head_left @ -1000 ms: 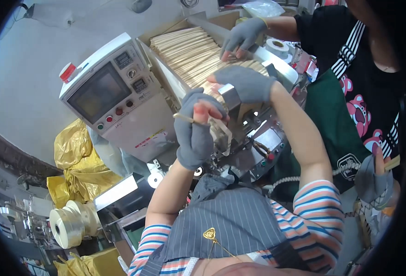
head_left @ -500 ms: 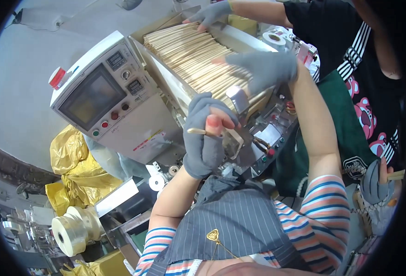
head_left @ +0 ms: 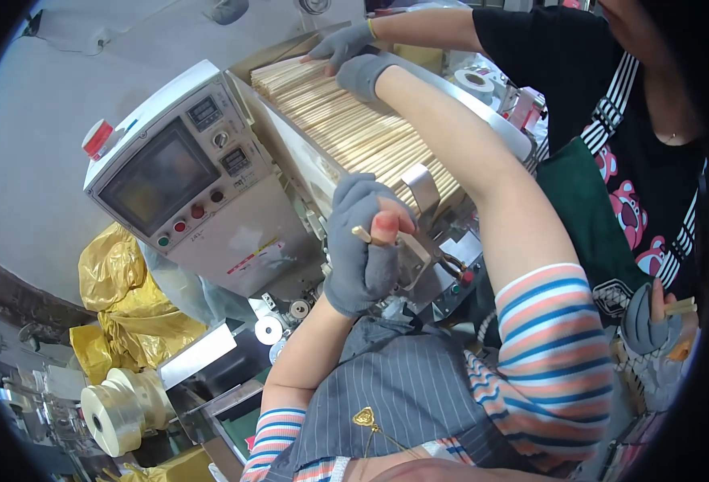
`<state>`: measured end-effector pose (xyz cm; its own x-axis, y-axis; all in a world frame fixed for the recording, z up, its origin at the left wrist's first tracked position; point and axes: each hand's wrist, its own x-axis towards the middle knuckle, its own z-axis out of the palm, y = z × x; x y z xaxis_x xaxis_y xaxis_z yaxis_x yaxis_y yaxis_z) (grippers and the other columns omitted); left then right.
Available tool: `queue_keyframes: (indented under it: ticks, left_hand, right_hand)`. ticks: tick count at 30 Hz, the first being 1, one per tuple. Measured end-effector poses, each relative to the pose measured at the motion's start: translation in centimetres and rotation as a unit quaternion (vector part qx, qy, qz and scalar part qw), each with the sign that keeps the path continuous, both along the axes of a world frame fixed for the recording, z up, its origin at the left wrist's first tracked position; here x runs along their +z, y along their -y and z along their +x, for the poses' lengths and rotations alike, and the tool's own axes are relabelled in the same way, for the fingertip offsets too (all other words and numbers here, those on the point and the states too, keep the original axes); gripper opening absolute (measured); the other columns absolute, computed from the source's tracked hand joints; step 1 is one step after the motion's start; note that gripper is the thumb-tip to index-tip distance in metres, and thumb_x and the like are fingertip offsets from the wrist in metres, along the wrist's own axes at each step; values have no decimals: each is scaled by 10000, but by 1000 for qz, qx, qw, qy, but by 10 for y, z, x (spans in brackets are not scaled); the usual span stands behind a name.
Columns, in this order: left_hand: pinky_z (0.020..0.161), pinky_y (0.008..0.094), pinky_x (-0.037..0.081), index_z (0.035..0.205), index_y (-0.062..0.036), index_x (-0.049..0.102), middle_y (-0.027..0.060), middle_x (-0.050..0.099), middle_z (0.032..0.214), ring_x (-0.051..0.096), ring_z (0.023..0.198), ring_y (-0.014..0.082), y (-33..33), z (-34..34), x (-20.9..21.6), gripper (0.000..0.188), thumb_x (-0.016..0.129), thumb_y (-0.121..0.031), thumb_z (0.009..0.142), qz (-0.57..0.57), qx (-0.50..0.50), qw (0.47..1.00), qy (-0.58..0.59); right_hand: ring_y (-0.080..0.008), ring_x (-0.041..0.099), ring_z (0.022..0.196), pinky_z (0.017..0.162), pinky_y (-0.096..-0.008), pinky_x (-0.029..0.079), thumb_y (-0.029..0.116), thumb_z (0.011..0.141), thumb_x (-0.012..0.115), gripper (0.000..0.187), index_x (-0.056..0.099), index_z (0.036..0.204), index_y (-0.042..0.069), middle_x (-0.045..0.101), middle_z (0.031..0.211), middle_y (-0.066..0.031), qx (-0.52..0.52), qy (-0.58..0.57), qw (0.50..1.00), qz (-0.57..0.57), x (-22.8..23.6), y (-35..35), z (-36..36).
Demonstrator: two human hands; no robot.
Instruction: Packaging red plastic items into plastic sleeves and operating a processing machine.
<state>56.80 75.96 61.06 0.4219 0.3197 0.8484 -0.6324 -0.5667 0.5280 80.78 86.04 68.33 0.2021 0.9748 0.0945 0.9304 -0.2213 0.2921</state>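
My left hand (head_left: 364, 249), in a grey glove with bare fingertips, is closed around a thin wooden chopstick (head_left: 360, 234), whose light end sticks out beside the thumb. A long tray (head_left: 294, 132) on the machine is filled with wooden chopsticks (head_left: 354, 128) lying side by side. My right hand (head_left: 364, 76), gloved the same way, is at the far part of this layer, touching or just above the chopsticks; its fingers are mostly hidden behind the back of the hand. Right beside it, a co-worker's gloved hand (head_left: 342, 46) rests at the tray's far end.
A white control box (head_left: 162, 161) with a screen and buttons stands left of the tray. A metal bracket (head_left: 423, 186) rises at its near end. Yellow bags (head_left: 134, 297) and film rolls (head_left: 118, 410) are lower left. The co-worker's other hand (head_left: 650, 321) holds sticks at right.
My right hand has moved from the near right of the chopsticks to their far end, next to the co-worker's hand. The left hand keeps its grip, with less of the chopstick showing.
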Motion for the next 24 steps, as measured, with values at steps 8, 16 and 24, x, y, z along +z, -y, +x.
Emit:
queue_keyframes:
  ticks: [8,16,24]
  left_hand:
    - [756,306,363,672,-66,473,46,539,553,465,545,145,-6,8,1,450,311,-379,952,43,69,997,7]
    - [697,305,367,665,-60,473,47,539,550,449,594,156,-2,7,2,447,319,-367,950,49,81,995,11]
    - [903,335,386,1052,79,564,167,602,1012,547,986,243,-1,-14,13,468,324,-311,957,-154,102,982,22]
  right_hand:
    - [-276,619,930,781,-356,487,119,791,526,256,642,1011,58,647,995,-118,75,119,988,-67,-3,7,-5]
    - [-256,631,903,744,-360,497,117,790,532,234,655,973,39,651,957,-133,74,135,984,-95,2,16,-3]
    - [-216,611,651,633,-309,481,167,786,604,134,611,824,39,627,700,-109,285,-368,832,302,55,137,-78]
